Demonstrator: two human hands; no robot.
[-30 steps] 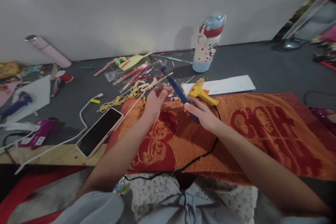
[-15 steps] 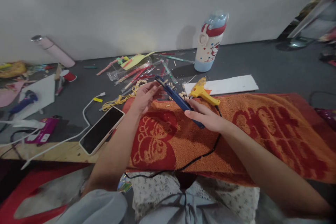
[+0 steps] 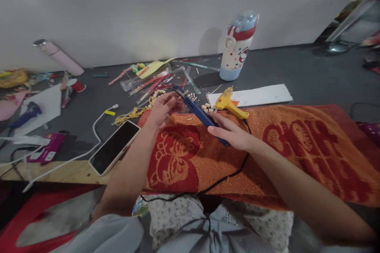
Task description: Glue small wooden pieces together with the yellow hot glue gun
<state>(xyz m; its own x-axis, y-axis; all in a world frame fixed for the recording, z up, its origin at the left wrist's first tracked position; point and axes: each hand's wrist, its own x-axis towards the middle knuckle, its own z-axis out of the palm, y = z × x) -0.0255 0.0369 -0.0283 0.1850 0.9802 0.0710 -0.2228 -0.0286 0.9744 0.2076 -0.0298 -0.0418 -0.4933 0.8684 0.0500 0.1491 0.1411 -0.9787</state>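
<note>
The long blue tool [image 3: 199,113] is over the orange towel [image 3: 225,162] at the worktop's [image 3: 297,71] near edge, slanting from far left to near right. The right hand [image 3: 228,131] grips its near end; the left hand [image 3: 163,110], nearer the far tip, curls, its hold unclear. The widest room lies toward the back edge, right of the bottle [image 3: 236,51].

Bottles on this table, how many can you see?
2: a pink bottle at the left, by the wall, and a white-and-blue bottle beyond the yellow glue gun. The blurred clutter at the right edge could hide more.
</note>
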